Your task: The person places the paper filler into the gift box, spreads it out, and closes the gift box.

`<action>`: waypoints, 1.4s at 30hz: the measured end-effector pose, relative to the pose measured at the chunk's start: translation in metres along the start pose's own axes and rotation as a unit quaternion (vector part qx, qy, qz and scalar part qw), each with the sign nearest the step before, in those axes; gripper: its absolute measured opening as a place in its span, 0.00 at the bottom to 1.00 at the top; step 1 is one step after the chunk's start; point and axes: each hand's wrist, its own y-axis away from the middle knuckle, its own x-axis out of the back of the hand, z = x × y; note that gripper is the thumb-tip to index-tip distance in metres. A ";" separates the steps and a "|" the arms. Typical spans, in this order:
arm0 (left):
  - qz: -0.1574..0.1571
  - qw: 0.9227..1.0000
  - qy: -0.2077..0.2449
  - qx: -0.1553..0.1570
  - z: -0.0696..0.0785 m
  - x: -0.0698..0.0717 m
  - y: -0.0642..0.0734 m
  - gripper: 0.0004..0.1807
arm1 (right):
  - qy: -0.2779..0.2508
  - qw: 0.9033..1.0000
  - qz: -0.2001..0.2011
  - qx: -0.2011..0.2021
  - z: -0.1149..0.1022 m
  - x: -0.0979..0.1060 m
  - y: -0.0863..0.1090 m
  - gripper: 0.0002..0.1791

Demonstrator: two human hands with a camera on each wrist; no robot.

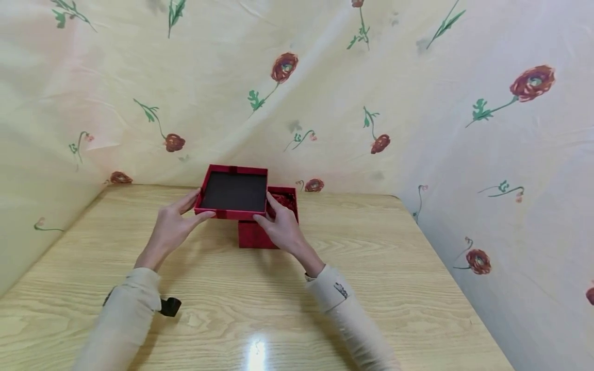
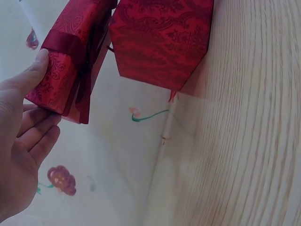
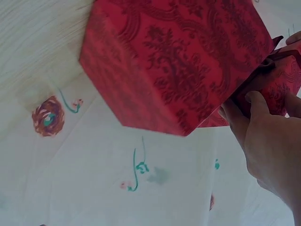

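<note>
A red box lid (image 1: 235, 190) with a black inside is raised above the table, its hollow side towards the head camera. My left hand (image 1: 170, 229) grips its left side, thumb along the near edge. At its right side, my right hand (image 1: 285, 231) pinches the near corner. Partly behind the lid, the red patterned box (image 1: 256, 235) stands uncovered on the table; something red and crinkled (image 1: 286, 202) shows inside, too small to identify. In the left wrist view, a dark red ribbon (image 2: 63, 42) wraps the lid, beside the box (image 2: 162, 44).
The pale wood-grain table (image 1: 371, 278) extends around the box. A flowered cloth (image 1: 325, 77) hangs behind the table and along both sides. A small black device (image 1: 170, 307) sticks out from the left sleeve (image 1: 125, 309).
</note>
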 end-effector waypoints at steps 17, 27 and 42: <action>-0.007 1.000 0.013 -0.009 0.014 -0.029 -0.008 0.43 | -0.003 1.000 0.009 -0.026 0.012 0.028 0.011 0.41; -0.010 1.000 0.015 -0.010 0.023 -0.041 -0.011 0.44 | -0.012 1.000 0.007 -0.024 0.016 0.040 0.016 0.40; -0.016 1.000 0.019 -0.016 0.029 -0.055 -0.015 0.43 | -0.061 0.998 0.000 -0.017 0.027 0.052 0.016 0.40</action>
